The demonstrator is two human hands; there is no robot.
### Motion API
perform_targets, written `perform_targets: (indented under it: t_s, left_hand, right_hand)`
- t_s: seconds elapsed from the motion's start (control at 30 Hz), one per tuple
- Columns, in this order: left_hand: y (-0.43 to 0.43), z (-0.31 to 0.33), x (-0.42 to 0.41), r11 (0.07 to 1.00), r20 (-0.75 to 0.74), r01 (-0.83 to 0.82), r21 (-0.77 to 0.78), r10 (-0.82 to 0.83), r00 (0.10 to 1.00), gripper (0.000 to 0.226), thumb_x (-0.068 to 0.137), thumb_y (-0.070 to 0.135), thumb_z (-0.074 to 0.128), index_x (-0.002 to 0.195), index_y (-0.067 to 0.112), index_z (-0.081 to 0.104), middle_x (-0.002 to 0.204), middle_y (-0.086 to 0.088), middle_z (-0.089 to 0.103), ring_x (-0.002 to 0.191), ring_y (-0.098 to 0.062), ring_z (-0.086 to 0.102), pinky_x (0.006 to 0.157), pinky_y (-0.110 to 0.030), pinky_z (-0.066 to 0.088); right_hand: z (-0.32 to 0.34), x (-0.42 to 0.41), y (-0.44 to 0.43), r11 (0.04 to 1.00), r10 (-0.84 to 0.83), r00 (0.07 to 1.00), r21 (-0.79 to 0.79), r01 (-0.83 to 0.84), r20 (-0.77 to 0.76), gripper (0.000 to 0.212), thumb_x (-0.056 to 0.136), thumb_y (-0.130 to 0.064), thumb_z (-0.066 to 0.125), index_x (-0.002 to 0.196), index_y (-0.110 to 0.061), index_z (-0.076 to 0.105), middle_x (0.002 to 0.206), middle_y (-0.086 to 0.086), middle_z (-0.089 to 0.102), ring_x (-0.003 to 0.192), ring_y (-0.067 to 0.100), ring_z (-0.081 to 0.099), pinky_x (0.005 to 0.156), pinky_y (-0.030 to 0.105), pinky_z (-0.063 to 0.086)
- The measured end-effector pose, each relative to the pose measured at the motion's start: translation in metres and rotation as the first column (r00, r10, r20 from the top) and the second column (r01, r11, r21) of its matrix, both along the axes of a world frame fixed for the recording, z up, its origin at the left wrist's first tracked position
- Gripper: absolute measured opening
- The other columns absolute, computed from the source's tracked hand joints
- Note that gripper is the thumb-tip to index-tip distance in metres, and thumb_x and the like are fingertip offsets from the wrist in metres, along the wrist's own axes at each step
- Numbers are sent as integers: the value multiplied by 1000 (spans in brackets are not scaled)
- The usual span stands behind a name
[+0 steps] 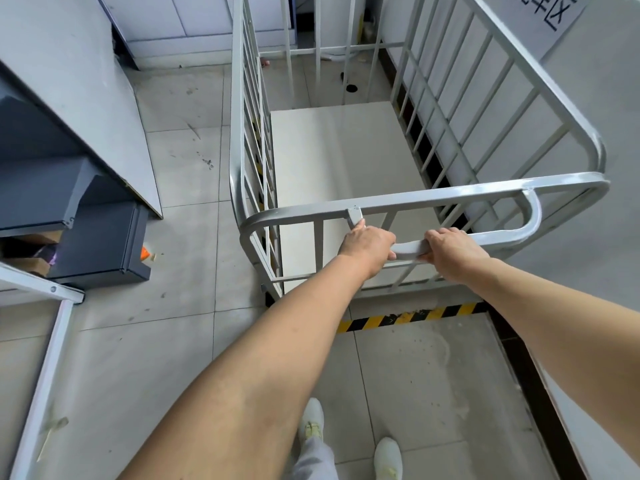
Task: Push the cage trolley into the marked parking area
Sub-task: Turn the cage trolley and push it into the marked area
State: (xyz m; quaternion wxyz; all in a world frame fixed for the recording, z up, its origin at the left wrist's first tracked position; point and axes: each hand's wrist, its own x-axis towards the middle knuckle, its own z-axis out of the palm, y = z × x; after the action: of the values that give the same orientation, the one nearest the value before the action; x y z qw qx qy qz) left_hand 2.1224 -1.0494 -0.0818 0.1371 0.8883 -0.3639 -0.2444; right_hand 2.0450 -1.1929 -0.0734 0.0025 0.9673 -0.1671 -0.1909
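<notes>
A grey metal cage trolley (415, 199) with barred sides and a pale, bare deck stands in front of me, close along the right wall. My left hand (369, 245) and my right hand (453, 251) both grip its near handle bar (410, 249), side by side. A yellow-and-black striped floor tape (412, 317) crosses the tiles just behind the trolley's near end; more striped tape shows under its left and right sides. A paper sign (554, 15) with printed characters hangs on the right wall above the trolley.
Dark grey cabinets (86, 244) and a grey counter (69, 98) stand at the left, with a white metal frame (45, 358) at the lower left. A tiled aisle (183, 188) runs between them and the trolley. My white shoes (388, 459) are on the tiles below.
</notes>
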Motion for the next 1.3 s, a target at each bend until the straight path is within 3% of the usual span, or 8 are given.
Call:
perform_targets:
  t_s: [0.1,0.2,0.33,0.47,0.53,0.67,0.9,1.3]
  left_hand:
    - [22,9,13,991,-39,-37,-132,33,999,25,98,20,52,119,10,63,128,-6,61,127,-27,48,109,-38,37]
    - [63,11,33,982,138,-130,-135,148,979,39,96,18,55,135,11,52,139,-8,51,130,-26,45,113,-35,32]
    - [115,-1,56,967,270,-250,50,228,935,47,96,19,54,141,10,42,148,-7,41,139,-25,36,117,-34,22]
    - [134,-6,80,968,345,-248,51,216,913,41,98,17,50,137,8,42,144,-10,45,138,-26,38,118,-34,21]
    - [136,-5,91,963,313,-261,72,227,922,33,99,18,49,130,7,48,133,-13,56,128,-29,48,109,-37,33]
    - [130,-5,102,952,288,-292,93,255,923,22,95,2,45,111,3,61,115,-17,66,108,-35,62,83,-37,48]
    - [115,5,89,956,282,-270,110,230,931,35,89,-9,42,115,2,63,117,-19,65,110,-36,62,85,-39,51]
    - [122,5,88,972,270,-228,60,204,941,35,90,-11,42,117,0,61,120,-19,64,114,-36,61,88,-38,50]
  right_hand:
    - [10,8,13,991,-88,995,109,83,44,62,85,-58,55,124,-9,54,121,9,61,112,28,54,97,37,46]
    - [14,21,45,983,-63,977,181,26,204,81,79,-70,53,135,-11,48,135,7,54,126,27,46,105,39,41]
    - [10,47,86,981,115,971,130,-144,210,67,87,-51,59,139,-12,42,142,9,44,132,28,38,109,38,34]
    - [-4,59,98,994,-94,981,65,84,167,52,94,-41,53,132,-6,42,132,14,50,123,31,47,100,41,40]
    - [-10,61,100,979,-197,974,67,190,114,36,101,-32,40,124,-5,46,124,17,57,115,34,53,88,40,42]
    - [-19,61,98,984,-176,982,44,173,70,13,101,-15,29,101,-10,41,105,16,67,87,34,61,72,38,40]
    - [-16,55,81,976,-213,976,51,210,47,22,104,-27,28,101,-9,41,104,17,66,81,33,60,67,38,45]
    - [-16,62,95,955,-294,955,-15,295,28,17,97,-6,31,109,-4,43,105,19,63,81,32,54,71,38,44]
